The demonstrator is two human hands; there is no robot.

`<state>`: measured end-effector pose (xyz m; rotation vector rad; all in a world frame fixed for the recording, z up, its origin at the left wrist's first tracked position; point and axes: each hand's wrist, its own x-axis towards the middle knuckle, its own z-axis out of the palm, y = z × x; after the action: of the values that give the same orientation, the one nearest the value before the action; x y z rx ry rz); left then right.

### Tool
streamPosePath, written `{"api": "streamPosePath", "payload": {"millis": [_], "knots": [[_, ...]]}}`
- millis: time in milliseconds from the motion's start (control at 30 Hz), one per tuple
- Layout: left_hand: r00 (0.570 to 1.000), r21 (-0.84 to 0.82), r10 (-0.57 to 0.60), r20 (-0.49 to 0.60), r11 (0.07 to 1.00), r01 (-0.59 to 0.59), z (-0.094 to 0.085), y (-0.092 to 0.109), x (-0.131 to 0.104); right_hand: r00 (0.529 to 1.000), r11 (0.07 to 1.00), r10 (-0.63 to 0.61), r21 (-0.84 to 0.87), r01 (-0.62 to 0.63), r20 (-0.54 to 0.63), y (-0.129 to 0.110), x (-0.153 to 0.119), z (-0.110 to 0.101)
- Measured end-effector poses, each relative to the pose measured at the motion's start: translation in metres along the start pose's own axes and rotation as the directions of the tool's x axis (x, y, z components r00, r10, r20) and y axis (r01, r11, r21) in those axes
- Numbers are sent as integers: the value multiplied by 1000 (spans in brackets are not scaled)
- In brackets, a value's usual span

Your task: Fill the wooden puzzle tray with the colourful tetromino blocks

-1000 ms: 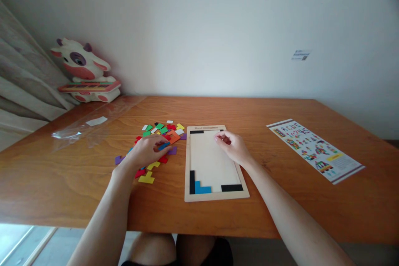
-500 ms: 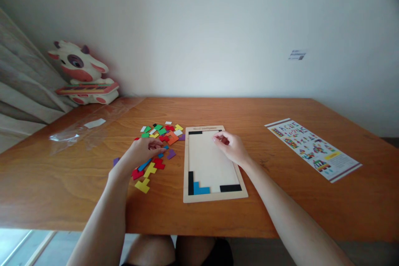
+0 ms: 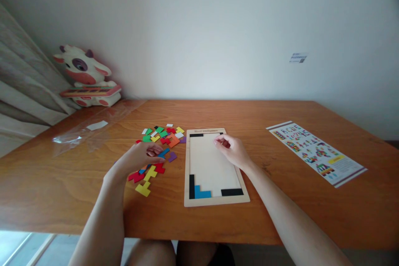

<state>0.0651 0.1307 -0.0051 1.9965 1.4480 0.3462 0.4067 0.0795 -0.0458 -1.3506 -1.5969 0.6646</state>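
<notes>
My left hand (image 3: 141,156) is over the pile of flat coloured puzzle pieces, its thumb and fingers closed at the near end of a blue puzzle piece (image 3: 164,153). Red pieces and a yellow piece (image 3: 151,173) lie just below that hand. My right hand (image 3: 232,149) is over the upper right of a wooden puzzle board (image 3: 187,166), fingers curled and thumb drawn to the fingertips; whatever is in them is hidden. Set in the board are black pieces at its corners and a blue L-shaped piece (image 3: 202,194) at the lower left.
On the right of the wooden table (image 3: 280,216) lies a printed pattern sheet (image 3: 318,153). A clear plastic bag (image 3: 93,129) is at the left, in front of a cow-shaped toy keyboard (image 3: 90,77). Behind the table stands a pale wall.
My left hand has shifted slightly, and the blue piece at its fingertips shows more fully. Red pieces beneath it have moved left. My right hand stays over the board. The view has tilted slightly.
</notes>
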Motion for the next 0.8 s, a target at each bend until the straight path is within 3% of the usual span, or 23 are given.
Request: {"api": "streamPosePath", "payload": {"millis": [100, 233, 433, 533, 667, 733, 800], "knots": [[996, -47, -45, 76, 998, 48, -2, -2, 8, 1000, 1000, 4, 1, -4, 2, 1, 0, 1], [981, 63, -100, 167, 994, 90, -8, 3, 23, 1000, 1000, 11, 1, -11, -1, 0, 0, 0], [964, 186, -7, 264, 982, -44, -16, 14, 30, 1000, 1000, 4, -20, -4, 2, -1, 0, 0], [977, 88, 53, 205, 993, -73, -8, 17, 29, 1000, 1000, 5, -9, -5, 4, -1, 0, 0], [988, -104, 151, -18, 983, -152, 17, 28, 30, 1000, 999, 16, 30, -17, 11, -4, -1, 1], [960, -114, 261, -98, 956, -271, 33, 39, 30, 999, 997, 12, 81, -16, 48, -9, -2, 2], [921, -79, 376, -105, 920, -385, 50, 51, 28, 993, 989, -2, 144, -15, 115, -17, -5, 2]]}}
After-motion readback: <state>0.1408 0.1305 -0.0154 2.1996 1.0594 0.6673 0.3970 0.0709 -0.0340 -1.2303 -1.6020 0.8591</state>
